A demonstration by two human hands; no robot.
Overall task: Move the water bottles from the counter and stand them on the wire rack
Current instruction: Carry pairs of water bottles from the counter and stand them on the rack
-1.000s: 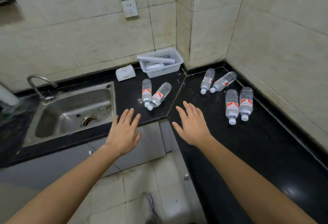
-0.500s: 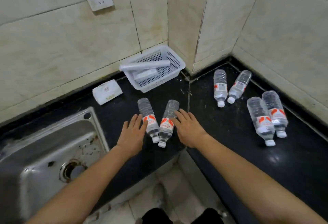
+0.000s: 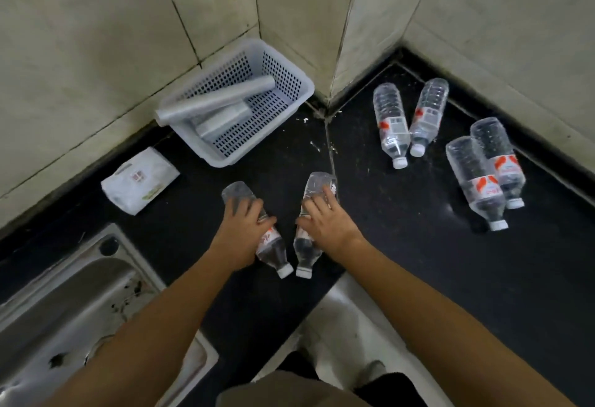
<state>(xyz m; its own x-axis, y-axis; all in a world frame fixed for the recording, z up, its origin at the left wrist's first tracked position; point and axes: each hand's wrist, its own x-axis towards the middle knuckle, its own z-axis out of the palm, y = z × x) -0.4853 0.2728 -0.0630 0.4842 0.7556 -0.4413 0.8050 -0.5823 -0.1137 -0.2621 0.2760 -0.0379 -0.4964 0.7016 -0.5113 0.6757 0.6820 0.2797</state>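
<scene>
Several clear water bottles with red-and-white labels lie on their sides on the black counter (image 3: 402,245). My left hand (image 3: 240,232) grips the near-left bottle (image 3: 273,250) around its middle. My right hand (image 3: 325,224) grips the bottle beside it (image 3: 317,182), fingers curled over its body. Both bottles still lie on the counter, white caps towards me. Two more bottles (image 3: 391,123) (image 3: 428,115) lie near the corner, and another pair (image 3: 476,181) (image 3: 497,158) further right. No wire rack is in view.
A white perforated basket (image 3: 289,84) holding a grey roll stands against the tiled wall. A white tissue pack (image 3: 140,179) lies left of it. The steel sink (image 3: 58,303) fills the lower left. Tiled floor shows below the counter's inner corner.
I have leaned closer to the counter. Both hands moved forward from beside the two near bottles and closed around them.
</scene>
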